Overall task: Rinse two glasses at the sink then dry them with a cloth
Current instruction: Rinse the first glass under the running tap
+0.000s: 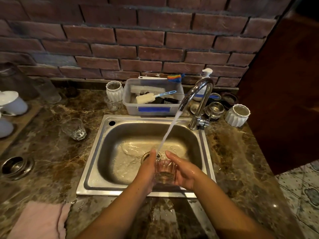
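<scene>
Over the steel sink (96, 163) I hold a clear ribbed glass (165, 171) upright between both hands. My left hand (146, 171) wraps its left side and my right hand (183, 171) cups its right side. Water streams from the chrome faucet (198, 100) into the glass's mouth and spills into the basin. A second clear glass (75, 129) stands upright on the marble counter left of the sink. A pink cloth (39, 219) lies on the counter's near left edge.
Behind the sink sits a plastic tub (151, 109) with brushes. White ribbed cups (114, 90) (237, 115), a soap pump (206, 75), small metal bowls (214, 108), white crockery (12, 102) at far left and a round metal inset (17, 167) surround it.
</scene>
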